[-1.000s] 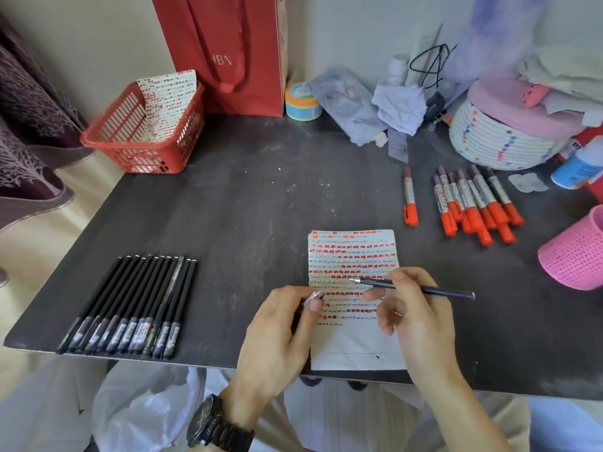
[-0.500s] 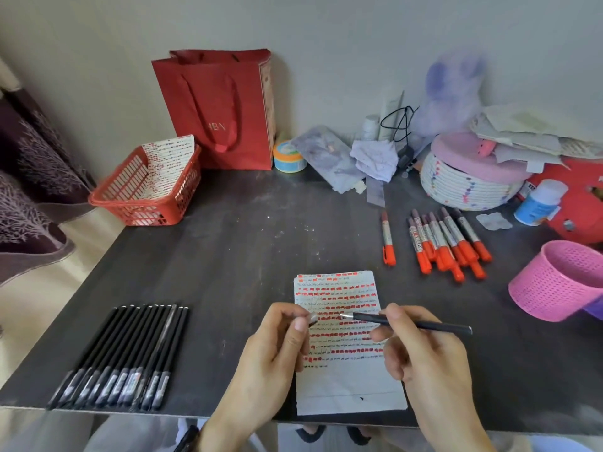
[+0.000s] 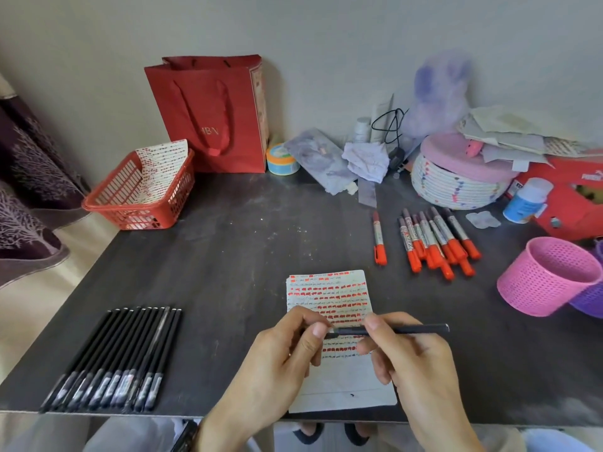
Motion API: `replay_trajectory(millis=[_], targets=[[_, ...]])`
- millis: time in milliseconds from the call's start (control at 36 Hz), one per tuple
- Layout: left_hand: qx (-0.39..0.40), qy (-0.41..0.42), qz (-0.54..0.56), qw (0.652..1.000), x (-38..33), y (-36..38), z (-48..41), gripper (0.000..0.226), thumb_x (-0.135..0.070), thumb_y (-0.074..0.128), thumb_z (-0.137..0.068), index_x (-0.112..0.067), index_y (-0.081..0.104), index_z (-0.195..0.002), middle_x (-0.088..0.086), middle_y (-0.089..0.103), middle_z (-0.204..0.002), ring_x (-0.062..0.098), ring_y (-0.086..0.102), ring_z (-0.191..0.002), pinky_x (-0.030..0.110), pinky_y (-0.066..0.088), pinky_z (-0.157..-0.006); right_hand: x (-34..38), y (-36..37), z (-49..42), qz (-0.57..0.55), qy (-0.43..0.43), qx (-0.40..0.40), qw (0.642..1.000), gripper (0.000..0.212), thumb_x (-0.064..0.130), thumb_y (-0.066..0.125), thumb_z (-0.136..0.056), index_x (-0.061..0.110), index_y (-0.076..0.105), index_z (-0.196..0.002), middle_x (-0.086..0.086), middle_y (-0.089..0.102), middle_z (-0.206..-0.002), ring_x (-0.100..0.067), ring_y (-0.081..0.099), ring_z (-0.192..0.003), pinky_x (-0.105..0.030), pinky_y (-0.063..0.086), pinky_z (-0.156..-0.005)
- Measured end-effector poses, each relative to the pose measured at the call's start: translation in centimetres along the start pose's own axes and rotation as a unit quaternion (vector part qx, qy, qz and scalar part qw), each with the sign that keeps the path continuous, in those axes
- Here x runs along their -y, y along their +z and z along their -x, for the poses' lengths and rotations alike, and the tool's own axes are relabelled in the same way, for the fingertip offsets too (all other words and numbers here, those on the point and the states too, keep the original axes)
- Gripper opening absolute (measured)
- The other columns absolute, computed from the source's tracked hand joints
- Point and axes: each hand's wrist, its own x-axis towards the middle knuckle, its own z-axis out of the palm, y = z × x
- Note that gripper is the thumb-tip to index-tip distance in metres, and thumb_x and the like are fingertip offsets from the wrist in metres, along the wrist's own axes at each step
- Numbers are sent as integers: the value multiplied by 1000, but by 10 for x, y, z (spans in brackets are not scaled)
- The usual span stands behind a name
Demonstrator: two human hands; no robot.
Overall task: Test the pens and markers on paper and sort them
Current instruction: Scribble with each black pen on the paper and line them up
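Both hands work over a sheet of paper [image 3: 329,295] near the front edge of a dark table [image 3: 244,239]. The right hand [image 3: 414,357] pinches a black pen [image 3: 417,328] between thumb and forefinger, its other fingers curled beneath. The pen lies almost level above the sheet, its back end pointing right. The left hand [image 3: 280,357] pinches the pen's left end between thumb and forefinger, with its remaining fingers curled under. Whether a cap sits under those fingertips I cannot tell. The upper part of the sheet is filled with rows of red and dark marks, and its lower part is mostly blank.

A neat row of black pens [image 3: 114,360] lies side by side at the front left of the table, well apart from the paper. Behind and right of the paper lies a bunch of red markers [image 3: 437,243], with 1 single marker [image 3: 379,238] just to their left. A pink cup [image 3: 551,275] stands at the right edge, touching a purple cup [image 3: 590,300]. At the back left a red basket [image 3: 137,197] holds another marked sheet [image 3: 160,161], beside a red bag [image 3: 212,115] standing against the wall.
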Motion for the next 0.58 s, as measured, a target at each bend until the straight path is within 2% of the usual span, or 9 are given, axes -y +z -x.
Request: replay_trajectory(millis=[83, 194, 250, 333, 472, 528, 583], targets=[[9, 0, 1, 1000, -5, 2, 0, 38, -65, 42, -94, -31, 60, -97, -10, 63, -73, 12, 54, -63, 35, 49, -64, -1, 3, 1, -6, 10, 9, 1000, 36, 53, 73, -70, 20, 77, -80, -14, 71, -68, -14, 49, -44, -19, 39, -43], [-1, 6, 8, 1000, -9, 5, -1, 39, -65, 42, -94, -30, 58, -93, -10, 64, -72, 21, 55, -64, 38, 48, -63, -2, 5, 4, -26, 18, 8, 999, 38, 55, 75, -68, 20, 78, -83, -14, 71, -69, -13, 50, -46, -18, 39, -44], [-5, 7, 12, 1000, -9, 6, -1, 41, -65, 42, -93, -27, 58, -92, -10, 63, -71, 18, 52, -61, 37, 46, -62, -3, 6, 5, -35, 21, 9, 999, 38, 55, 76, -68, 21, 79, -85, -13, 71, -69, -12, 50, -46, -17, 39, -44], [-5, 4, 21, 1000, -5, 6, 1, 42, -65, 43, -93, -26, 58, -92, -11, 61, -69, 9, 48, -59, 27, 41, -57, -8, 8, 7, -48, 27, 11, 998, 43, 56, 79, -66, 20, 79, -89, -13, 69, -68, -14, 51, -48, -20, 41, -45], [5, -16, 44, 999, 3, 2, 8, 39, -64, 46, -95, -27, 58, -90, -10, 61, -70, 9, 46, -59, 25, 39, -58, -21, 11, 8, -48, 36, 11, 998, 64, 71, 84, -54, 18, 79, -90, -15, 70, -69, -16, 53, -47, -23, 44, -46], [6, -26, 53, 998, 6, -1, 13, 38, -63, 47, -96, -28, 58, -91, -10, 62, -72, 10, 47, -59, 23, 40, -58, -25, 14, 9, -37, 53, 9, 998, 59, 67, 86, -55, 19, 79, -90, -15, 70, -69, -18, 54, -46, -24, 45, -46], [4, -30, 44, 999, 11, -4, 19, 34, -63, 47, -97, -31, 58, -92, -9, 65, -73, 10, 51, -58, 22, 43, -58, -29, 19, 9, -25, 73, 12, 997, 46, 56, 90, -60, 20, 80, -86, -16, 70, -67, -19, 53, -46, -23, 44, -45]])
